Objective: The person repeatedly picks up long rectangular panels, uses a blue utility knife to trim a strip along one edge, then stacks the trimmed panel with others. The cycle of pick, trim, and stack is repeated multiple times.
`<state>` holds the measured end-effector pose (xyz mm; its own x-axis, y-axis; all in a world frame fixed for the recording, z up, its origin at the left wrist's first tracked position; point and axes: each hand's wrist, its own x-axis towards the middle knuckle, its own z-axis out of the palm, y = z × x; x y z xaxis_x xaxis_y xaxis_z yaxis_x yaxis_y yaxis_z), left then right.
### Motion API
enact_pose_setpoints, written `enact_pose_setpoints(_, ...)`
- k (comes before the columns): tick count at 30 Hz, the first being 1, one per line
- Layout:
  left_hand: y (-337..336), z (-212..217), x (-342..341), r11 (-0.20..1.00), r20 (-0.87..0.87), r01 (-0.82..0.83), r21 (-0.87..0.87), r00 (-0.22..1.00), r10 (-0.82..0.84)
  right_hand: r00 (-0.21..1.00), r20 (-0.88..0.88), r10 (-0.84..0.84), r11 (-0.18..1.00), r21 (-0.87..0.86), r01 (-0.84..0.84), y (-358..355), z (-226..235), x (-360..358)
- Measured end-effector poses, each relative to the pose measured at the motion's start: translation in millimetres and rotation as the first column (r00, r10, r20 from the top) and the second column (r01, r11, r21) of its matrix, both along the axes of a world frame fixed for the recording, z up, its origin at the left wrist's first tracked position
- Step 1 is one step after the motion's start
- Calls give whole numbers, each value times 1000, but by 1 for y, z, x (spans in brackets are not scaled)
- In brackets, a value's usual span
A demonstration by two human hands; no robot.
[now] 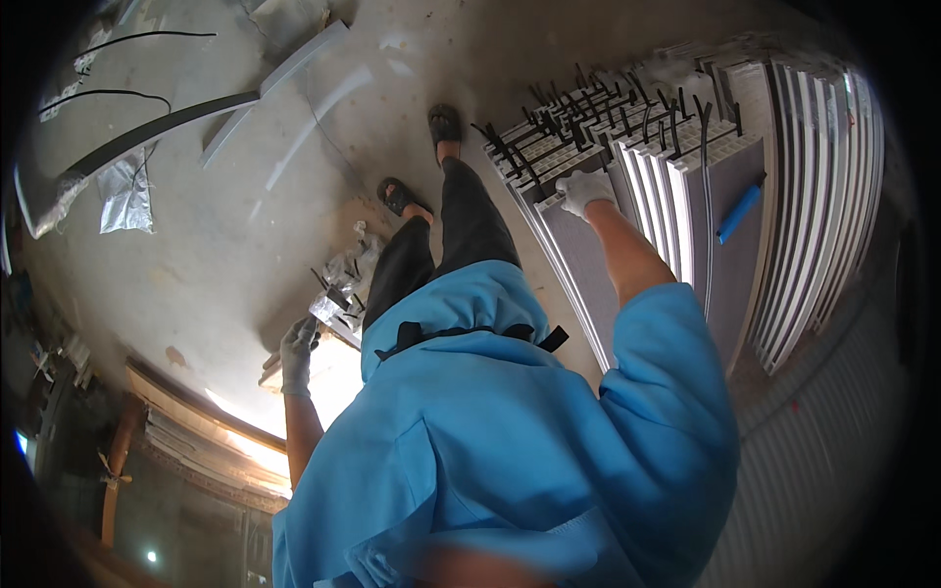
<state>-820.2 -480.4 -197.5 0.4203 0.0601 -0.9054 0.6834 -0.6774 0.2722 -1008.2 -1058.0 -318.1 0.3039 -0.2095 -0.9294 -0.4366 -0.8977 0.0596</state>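
Note:
My right hand (585, 189), in a white glove, grips the top edge of a grey panel (588, 240) in a stack standing upright on my right. Its fingers curl over the panel's edge. My left hand (297, 355), in a greyish glove, hangs low on my left with its fingers loosely bent and apart. I see nothing held in it. Close to it lie plastic-wrapped pieces (338, 299) with dark ends. Black strips (578, 122) stick out of the tops of the stacked panels. A blue strip-shaped piece (741, 210) rests against a panel face.
More white-edged panels (818, 196) stand at the far right by a corrugated surface (814, 441). Long grey strips (176, 127) and crumpled clear plastic (127, 199) lie on the concrete floor (225, 255) at the left. A wooden frame (196, 412) is at the lower left.

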Motion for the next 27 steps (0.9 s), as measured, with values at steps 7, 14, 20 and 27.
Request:
enact_pose_setpoints(7, -54, 11, 41, 1000, 57, -17, -18, 998, 18, 982, -49, 182, 971, 165, -172, -13, -8, 14)
enact_pose_setpoints(14, -66, 10, 60, 999, 72, 0, -32, 997, 2, 969, -171, 180, 969, 202, -144, -7, -34, 7)
enact_pose_setpoints(20, -70, 4, 58, 998, 37, -49, -34, 998, 51, 981, -137, 140, 977, 177, -115, -7, -44, -2)
enact_pose_setpoints(27, -74, -4, 63, 996, 3, -52, -70, 999, 52, 982, -106, 157, 972, 191, -135, -8, -54, 2)
